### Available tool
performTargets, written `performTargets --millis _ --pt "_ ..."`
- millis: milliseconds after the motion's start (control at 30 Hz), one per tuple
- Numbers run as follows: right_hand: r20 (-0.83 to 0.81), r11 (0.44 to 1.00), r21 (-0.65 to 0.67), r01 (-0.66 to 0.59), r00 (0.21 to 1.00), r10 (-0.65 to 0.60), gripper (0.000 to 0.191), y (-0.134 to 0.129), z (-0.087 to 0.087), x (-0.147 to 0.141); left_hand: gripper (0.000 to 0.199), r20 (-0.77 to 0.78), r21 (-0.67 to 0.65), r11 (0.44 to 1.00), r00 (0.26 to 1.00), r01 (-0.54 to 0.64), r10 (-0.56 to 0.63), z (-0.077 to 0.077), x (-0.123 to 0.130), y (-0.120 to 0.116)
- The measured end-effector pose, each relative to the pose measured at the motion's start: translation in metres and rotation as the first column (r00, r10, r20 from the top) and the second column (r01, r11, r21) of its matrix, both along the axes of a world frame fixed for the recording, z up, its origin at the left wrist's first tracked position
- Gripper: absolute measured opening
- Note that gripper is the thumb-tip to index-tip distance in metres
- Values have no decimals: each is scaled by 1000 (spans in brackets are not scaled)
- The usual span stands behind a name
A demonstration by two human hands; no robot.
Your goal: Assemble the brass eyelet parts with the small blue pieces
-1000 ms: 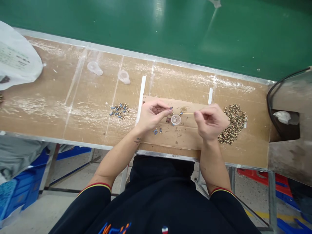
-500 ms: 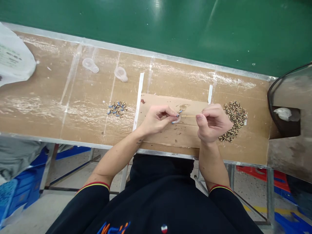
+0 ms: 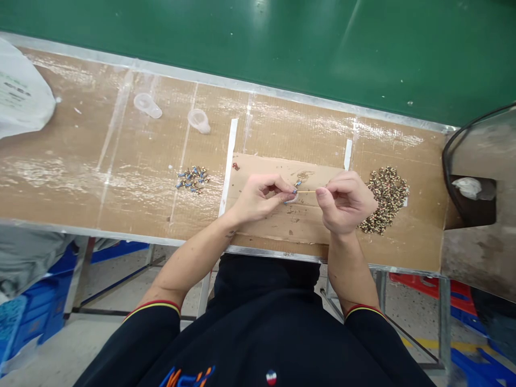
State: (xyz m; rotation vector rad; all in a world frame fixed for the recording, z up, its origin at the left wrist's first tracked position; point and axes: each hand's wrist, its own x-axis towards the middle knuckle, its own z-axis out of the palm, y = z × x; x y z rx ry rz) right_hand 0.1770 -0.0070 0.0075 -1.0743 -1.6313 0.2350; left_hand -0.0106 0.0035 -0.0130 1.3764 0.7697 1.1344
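My left hand (image 3: 262, 198) pinches a small blue-tipped part (image 3: 294, 191) above the cardboard sheet. A thin yellowish stick (image 3: 307, 192) is gripped by my right hand (image 3: 344, 201), and its far end meets the small part. Just under my left fingertips shows part of a small clear cup (image 3: 293, 199). Another small brass and blue piece (image 3: 299, 183) lies on the cardboard sheet (image 3: 278, 228) beyond my fingertips. A large pile of small brass parts (image 3: 386, 196) is beside my right hand. Left of the sheet lies a smaller group of blue-marked brass parts (image 3: 192, 179).
Two clear plastic cups (image 3: 148, 105) (image 3: 199, 121) lie at the back left. A white bag (image 3: 24, 91) is at the far left. Black cable (image 3: 446, 161) and crumpled white tissue (image 3: 467, 188) are at the right. Red bits (image 3: 236, 166) sit on the sheet's corner.
My right hand has moved left, bringing the stick's end to the part at my left fingertips. My left hand has hardly moved.
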Motion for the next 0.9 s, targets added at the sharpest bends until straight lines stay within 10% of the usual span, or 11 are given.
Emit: performTargets --millis 267,533,800,900 --pt "-65 997 46 66 996 -63 36 5 6 15 28 45 -22 1000 999 -20 21 -2 -2 2" --pt "329 879 -280 -386 822 465 13 14 -11 25 28 183 -53 999 983 12 -2 3 -12 5" --pt "382 814 -400 -421 731 566 16 12 -13 24 32 214 -38 999 977 34 -25 5 -16 5" --pt "282 844 -330 -423 809 516 22 11 -1 40 31 228 -42 999 974 30 -19 4 -16 5"
